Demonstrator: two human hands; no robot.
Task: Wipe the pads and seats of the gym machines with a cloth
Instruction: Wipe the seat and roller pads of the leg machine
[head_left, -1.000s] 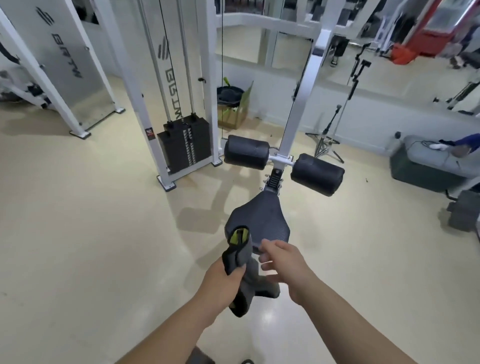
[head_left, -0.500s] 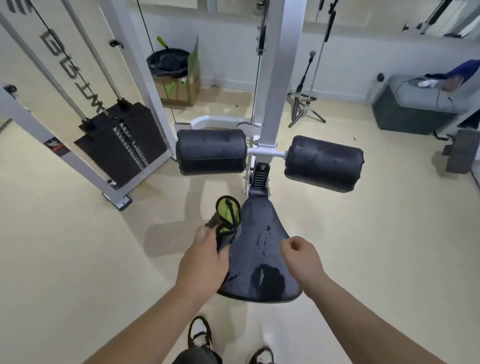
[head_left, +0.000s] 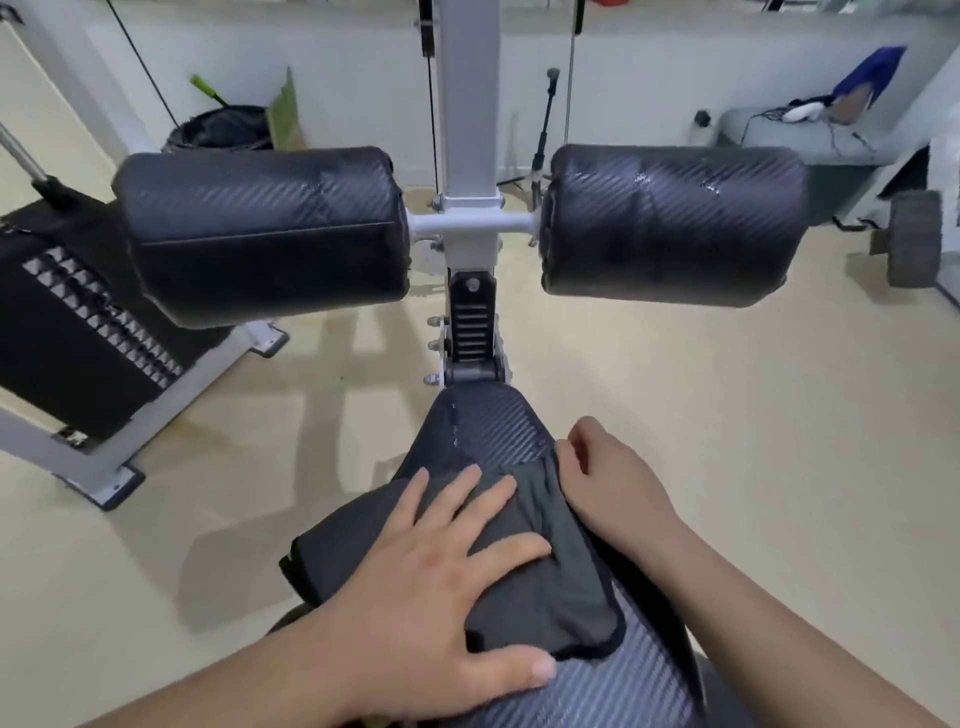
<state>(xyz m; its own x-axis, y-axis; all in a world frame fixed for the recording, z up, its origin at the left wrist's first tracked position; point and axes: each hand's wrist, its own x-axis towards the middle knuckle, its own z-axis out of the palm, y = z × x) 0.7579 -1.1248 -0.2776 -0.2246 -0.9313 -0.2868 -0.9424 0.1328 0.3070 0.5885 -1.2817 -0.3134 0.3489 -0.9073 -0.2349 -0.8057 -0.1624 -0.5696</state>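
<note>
Cloth (head_left: 524, 582) just went down on the seat (head_left: 493, 431) — my left hand (head_left: 431, 597) flat on it, right hand (head_left: 608, 483) pinching its edge — wiping starts now.

A: Background, left side? Black weight stack (head_left: 78, 332) in a grey frame, dark bin (head_left: 218, 130) behind, green stick (head_left: 208, 89) poking out.

B: Right: grey bench (head_left: 795, 140) with a cable and blue cloth (head_left: 867, 67), wheel (head_left: 914, 239) beside it. Thin black stand (head_left: 543, 130) at the wall. Beige floor (head_left: 727, 415).
</note>
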